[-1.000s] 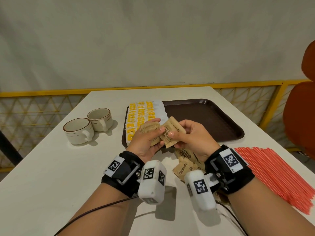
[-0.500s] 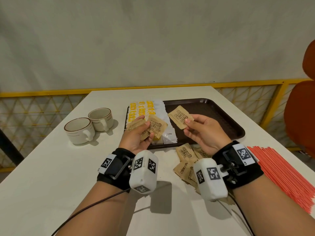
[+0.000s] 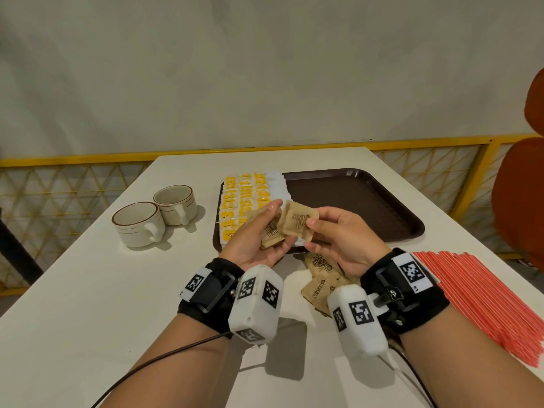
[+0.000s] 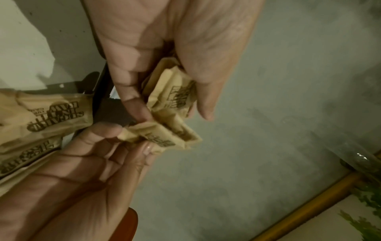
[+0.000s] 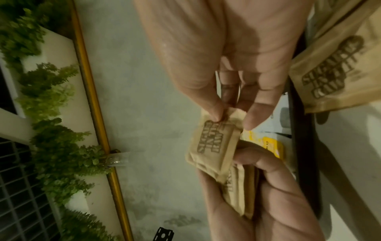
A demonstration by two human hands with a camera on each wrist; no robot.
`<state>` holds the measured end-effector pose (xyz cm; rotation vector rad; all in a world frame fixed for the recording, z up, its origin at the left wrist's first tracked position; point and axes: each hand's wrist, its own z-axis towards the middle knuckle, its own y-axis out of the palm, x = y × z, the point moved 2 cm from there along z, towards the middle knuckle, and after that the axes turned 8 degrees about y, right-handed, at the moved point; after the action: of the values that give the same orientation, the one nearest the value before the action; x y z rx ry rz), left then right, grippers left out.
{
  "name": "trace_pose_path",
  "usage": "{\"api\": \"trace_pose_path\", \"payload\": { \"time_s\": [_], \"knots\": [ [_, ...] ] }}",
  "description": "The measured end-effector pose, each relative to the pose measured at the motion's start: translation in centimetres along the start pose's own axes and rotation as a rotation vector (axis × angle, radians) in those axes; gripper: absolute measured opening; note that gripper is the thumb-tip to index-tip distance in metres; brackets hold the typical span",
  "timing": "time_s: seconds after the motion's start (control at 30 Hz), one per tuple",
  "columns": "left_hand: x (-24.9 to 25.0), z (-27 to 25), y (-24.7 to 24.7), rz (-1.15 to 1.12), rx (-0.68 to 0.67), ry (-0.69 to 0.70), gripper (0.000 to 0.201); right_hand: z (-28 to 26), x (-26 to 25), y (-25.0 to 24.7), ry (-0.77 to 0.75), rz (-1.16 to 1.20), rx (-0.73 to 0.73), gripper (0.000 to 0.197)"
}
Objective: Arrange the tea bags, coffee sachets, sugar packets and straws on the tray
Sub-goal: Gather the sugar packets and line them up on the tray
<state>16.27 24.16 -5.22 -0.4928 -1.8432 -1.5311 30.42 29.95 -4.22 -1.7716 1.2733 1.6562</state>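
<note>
Pinching one brown sugar packet (image 3: 299, 225), the right hand (image 3: 343, 240) meets the left hand's (image 3: 256, 242) gripped stack (image 3: 270, 231) above the tray's (image 3: 368, 201) near-left edge; square edges before laying down.

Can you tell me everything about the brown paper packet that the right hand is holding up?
The brown sugar packet is a small square of tan paper with dark block lettering, slightly crumpled. The right hand pinches one edge between thumb and fingers, holding it tilted in the air above the near edge of the tray. Its other side meets the stack of packets gripped by the left hand.
</note>
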Motion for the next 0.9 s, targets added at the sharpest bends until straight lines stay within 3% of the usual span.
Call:
{"api": "trace_pose_path", "payload": {
  "time_s": [0.13,0.2,0.27,0.37,0.43,0.5,0.6,0.67,0.9],
  "knots": [
    [-0.6,0.1,0.4,0.024,0.027,-0.113,0.065,-0.1,-0.5,0.3,-0.020,-0.018,-0.014,0.008],
    [-0.9,0.0,0.7,0.008,0.024,-0.148,0.080,0.2,-0.7,0.9,-0.033,-0.055,0.000,0.008],
    [-1.0,-0.2,0.8,-0.004,0.022,-0.143,0.072,0.7,-0.8,1.2,-0.083,-0.242,0.059,0.010],
    [-0.8,-0.1,0.5,-0.030,0.046,-0.101,0.034,1.4,-1.5,1.5,-0.223,-0.667,0.153,0.008],
    [-0.9,0.0,0.4,-0.067,0.076,-0.113,0.019,1.3,-2.6,1.8,-0.352,-0.823,0.155,0.015],
    [-0.9,0.1,0.2,-0.104,0.091,-0.134,0.017,0.8,-3.7,2.3,-0.436,-0.985,0.041,0.038],
    [-0.9,-0.1,0.4,-0.099,0.035,-0.202,0.028,0.3,-3.8,3.5,-0.357,-1.409,-0.177,0.091],
    [-1.0,-0.4,0.6,-0.050,0.001,-0.241,0.028,0.6,-3.2,4.0,-0.321,-1.624,-0.187,0.103],
    [-1.3,-0.5,0.5,-0.081,-0.074,-0.183,0.031,1.2,-3.0,3.7,-0.337,-1.468,-0.263,0.067]
  ]
}}
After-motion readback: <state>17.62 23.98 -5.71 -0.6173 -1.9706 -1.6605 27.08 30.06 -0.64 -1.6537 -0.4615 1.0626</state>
